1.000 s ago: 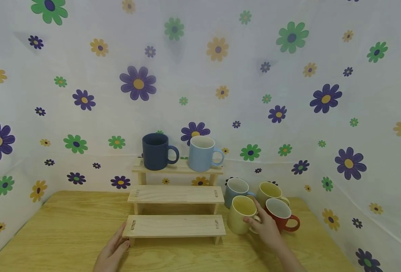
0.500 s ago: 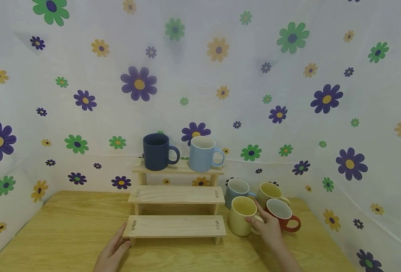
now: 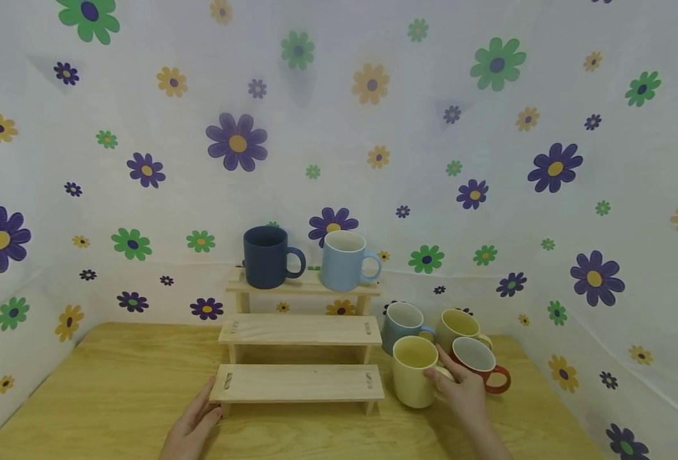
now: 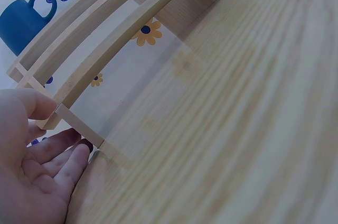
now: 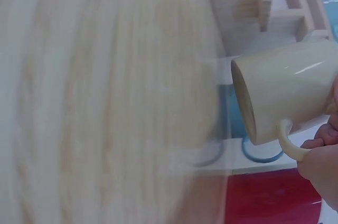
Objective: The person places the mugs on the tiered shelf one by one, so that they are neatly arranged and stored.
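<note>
My right hand (image 3: pixel 464 390) grips a pale yellow mug (image 3: pixel 413 377) at its handle, the thumb near the rim. In the right wrist view the mug (image 5: pixel 285 89) appears off the table, its base edge in sight. At the left end of a three-step wooden display stand (image 3: pixel 298 383), my left hand (image 3: pixel 192 421) holds the lowest step; the left wrist view has its fingers around that step's end and leg (image 4: pixel 79 124). A dark blue mug (image 3: pixel 266 259) and a light blue mug (image 3: pixel 343 262) stand upright on the top step.
Right of the stand, another light blue mug (image 3: pixel 402 326), a second yellow mug (image 3: pixel 456 329) and a red mug (image 3: pixel 477 361) stand close together on the wooden table (image 3: pixel 114 383). A flower-patterned cloth (image 3: pixel 327 96) rises behind and on both sides.
My right hand has brought the yellow mug slightly to the right and toward me, away from the light blue mug behind it. The left hand stays on the stand's end.
</note>
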Available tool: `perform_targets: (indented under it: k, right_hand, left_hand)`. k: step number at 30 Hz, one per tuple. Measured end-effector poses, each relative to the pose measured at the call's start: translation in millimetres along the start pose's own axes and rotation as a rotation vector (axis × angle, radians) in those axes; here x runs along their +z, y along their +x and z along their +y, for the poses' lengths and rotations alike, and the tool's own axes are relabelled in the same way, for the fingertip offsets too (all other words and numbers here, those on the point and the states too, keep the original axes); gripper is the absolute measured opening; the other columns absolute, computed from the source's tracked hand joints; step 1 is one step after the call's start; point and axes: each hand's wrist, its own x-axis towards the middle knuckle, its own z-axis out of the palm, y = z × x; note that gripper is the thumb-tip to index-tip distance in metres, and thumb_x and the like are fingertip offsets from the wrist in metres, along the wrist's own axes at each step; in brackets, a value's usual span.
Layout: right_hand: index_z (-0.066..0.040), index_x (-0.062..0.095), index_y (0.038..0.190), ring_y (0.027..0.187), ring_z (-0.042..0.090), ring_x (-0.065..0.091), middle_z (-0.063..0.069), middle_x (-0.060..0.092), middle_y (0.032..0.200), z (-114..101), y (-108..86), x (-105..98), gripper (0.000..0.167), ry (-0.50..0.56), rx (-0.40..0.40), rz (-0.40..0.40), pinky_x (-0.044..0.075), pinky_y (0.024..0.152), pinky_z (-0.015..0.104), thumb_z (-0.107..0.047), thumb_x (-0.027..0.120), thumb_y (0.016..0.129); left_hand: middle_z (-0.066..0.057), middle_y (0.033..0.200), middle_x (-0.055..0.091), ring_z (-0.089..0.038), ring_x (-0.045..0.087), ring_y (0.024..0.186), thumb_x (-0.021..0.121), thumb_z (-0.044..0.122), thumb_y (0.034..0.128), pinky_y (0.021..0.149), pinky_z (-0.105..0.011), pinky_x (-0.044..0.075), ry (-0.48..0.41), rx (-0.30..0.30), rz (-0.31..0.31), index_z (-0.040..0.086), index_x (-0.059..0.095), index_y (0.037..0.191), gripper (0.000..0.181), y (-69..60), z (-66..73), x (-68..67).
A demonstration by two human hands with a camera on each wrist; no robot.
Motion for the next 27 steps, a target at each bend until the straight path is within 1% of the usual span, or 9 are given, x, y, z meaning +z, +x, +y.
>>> perform_targets:
  k: [4,6,8,9,13,15,17,22,27]
  right_hand:
    - [-0.009,0.053,0.136,0.121,0.017,0.048,0.009,0.049,0.136,-14,-6.0,-3,0.06,0.082,0.011,0.014,0.044,0.078,0.007,-0.024,0.076,0.083]
    - [-0.009,0.052,0.137,0.113,0.009,0.052,0.005,0.049,0.136,-23,-9.0,-5,0.059,0.129,0.016,0.018,0.048,0.076,0.011,-0.023,0.074,0.084]
    - [-0.01,0.052,0.138,0.103,0.004,0.051,-0.006,0.053,0.133,-31,-12.1,-6,0.057,0.182,0.026,0.017,0.052,0.072,0.017,-0.021,0.073,0.086]
    - [-0.011,0.052,0.137,0.1,0.003,0.051,-0.013,0.055,0.129,-35,-13.4,-6,0.056,0.201,0.028,0.016,0.053,0.071,0.019,-0.021,0.073,0.086]
    - [-0.014,0.054,0.136,0.094,0.005,0.053,-0.02,0.057,0.122,-51,-17.5,-6,0.055,0.251,0.017,0.007,0.053,0.069,0.021,-0.021,0.074,0.085]
    - [-0.014,0.055,0.135,0.089,0.004,0.053,-0.016,0.059,0.124,-60,-19.5,-4,0.054,0.273,0.007,-0.003,0.051,0.065,0.018,-0.02,0.074,0.085]
    - [-0.012,0.056,0.135,0.092,0.001,0.054,-0.012,0.059,0.127,-69,-21.4,0,0.053,0.295,-0.018,-0.013,0.051,0.068,0.016,-0.017,0.074,0.085]
    - [-0.003,0.056,0.131,0.113,-0.004,0.051,0.005,0.054,0.134,-86,-21.9,14,0.05,0.352,-0.117,-0.05,0.048,0.086,0.018,-0.009,0.073,0.084]
    - [-0.003,0.059,0.13,0.118,0.006,0.052,0.007,0.056,0.133,-99,-17.6,36,0.049,0.419,-0.163,-0.109,0.05,0.088,0.022,-0.007,0.073,0.084]
  left_hand:
    - [-0.026,0.139,0.045,-0.036,0.048,0.124,0.05,0.023,0.0998,0.102,-0.051,0.038,0.015,-0.005,0.007,0.014,0.021,0.154,0.062,1.7,0.0,0.2]
    - [-0.027,0.139,0.045,-0.037,0.048,0.123,0.05,0.024,0.0998,0.102,-0.055,0.037,0.022,0.007,0.004,0.012,0.02,0.154,0.063,2.4,0.0,0.0]
    - [-0.026,0.14,0.045,-0.037,0.048,0.123,0.05,0.022,0.0998,0.102,-0.055,0.036,0.021,0.007,0.003,0.013,0.02,0.154,0.063,2.8,0.2,-0.3]
    - [-0.025,0.139,0.045,-0.036,0.048,0.123,0.05,0.023,0.0998,0.102,-0.056,0.036,0.024,0.011,0.002,0.013,0.02,0.154,0.063,3.0,0.1,-0.4]
    - [-0.025,0.136,0.048,-0.035,0.05,0.121,0.05,0.02,0.0998,0.102,-0.054,0.036,0.021,0.03,0.008,0.012,0.021,0.154,0.062,2.2,-0.3,-0.6]
    - [-0.025,0.134,0.05,-0.034,0.051,0.12,0.05,0.02,0.0996,0.102,-0.053,0.037,0.021,0.038,0.009,0.012,0.021,0.153,0.062,1.7,-0.6,-0.6]
    - [-0.024,0.133,0.052,-0.032,0.053,0.118,0.05,0.017,0.0994,0.101,-0.049,0.039,0.014,0.04,0.011,0.012,0.022,0.153,0.061,1.0,-0.6,-0.6]
    - [-0.023,0.132,0.053,-0.03,0.053,0.118,0.05,0.016,0.0991,0.101,-0.048,0.038,0.002,0.038,0.006,0.012,0.022,0.153,0.061,0.0,-0.4,-0.9]
    - [-0.025,0.133,0.051,-0.034,0.052,0.119,0.05,0.017,0.099,0.101,-0.053,0.038,-0.002,0.04,0.002,0.012,0.021,0.153,0.062,-0.5,-0.9,-0.3]
